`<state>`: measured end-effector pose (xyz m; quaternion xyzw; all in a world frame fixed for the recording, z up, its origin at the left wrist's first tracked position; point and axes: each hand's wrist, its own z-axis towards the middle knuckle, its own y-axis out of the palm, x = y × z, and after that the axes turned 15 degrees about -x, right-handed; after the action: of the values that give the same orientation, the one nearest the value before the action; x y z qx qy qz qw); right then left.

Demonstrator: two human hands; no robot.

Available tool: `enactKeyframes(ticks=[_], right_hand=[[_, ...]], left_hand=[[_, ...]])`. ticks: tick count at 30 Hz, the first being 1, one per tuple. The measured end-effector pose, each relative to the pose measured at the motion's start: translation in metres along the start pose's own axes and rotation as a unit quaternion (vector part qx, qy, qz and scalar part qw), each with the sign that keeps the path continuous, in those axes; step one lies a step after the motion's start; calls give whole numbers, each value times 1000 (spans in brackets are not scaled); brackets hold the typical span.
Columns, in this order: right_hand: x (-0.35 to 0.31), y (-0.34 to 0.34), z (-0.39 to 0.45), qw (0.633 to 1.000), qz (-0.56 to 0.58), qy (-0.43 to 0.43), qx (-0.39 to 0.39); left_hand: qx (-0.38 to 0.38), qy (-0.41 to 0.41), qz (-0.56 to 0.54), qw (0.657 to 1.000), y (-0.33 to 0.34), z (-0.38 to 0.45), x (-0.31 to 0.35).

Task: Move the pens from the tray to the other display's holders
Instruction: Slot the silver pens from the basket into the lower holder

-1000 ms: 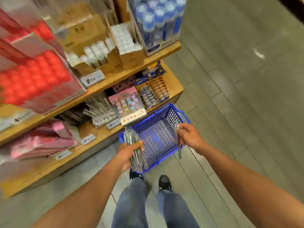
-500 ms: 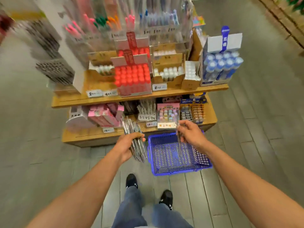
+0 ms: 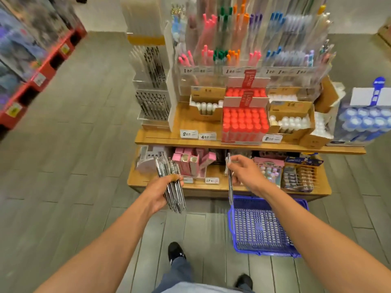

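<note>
Slim clear-barrelled pens with dark tips, a fanned bundle (image 3: 170, 185), sit clenched in the left hand (image 3: 160, 194) over the grey plank floor (image 3: 63, 166). The right hand (image 3: 245, 174) pinches one pen (image 3: 230, 182) vertically above the blue plastic mesh basket (image 3: 262, 227). Risk: the loose fan may let pens slip out when raised toward the clear acrylic holders (image 3: 152, 102).

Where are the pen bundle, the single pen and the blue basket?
pen bundle (image 3: 169, 182): head view, middle of the shafts above the left hand.
single pen (image 3: 230, 187): head view, mid-shaft below the right hand.
blue basket (image 3: 260, 229): head view, mesh floor.
</note>
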<state>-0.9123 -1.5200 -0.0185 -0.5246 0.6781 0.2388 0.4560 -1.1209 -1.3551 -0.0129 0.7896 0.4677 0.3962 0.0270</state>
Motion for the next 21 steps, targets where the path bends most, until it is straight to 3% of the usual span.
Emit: enactKeyframes(ticks=[9, 21], right_hand=[[-85, 75, 73, 1000, -12, -2, 7], [-135, 86, 192, 999, -47, -24, -1]], left_hand=[[-33, -11, 26, 999, -100, 7, 100], [-24, -14, 14, 1000, -126, 73, 184]])
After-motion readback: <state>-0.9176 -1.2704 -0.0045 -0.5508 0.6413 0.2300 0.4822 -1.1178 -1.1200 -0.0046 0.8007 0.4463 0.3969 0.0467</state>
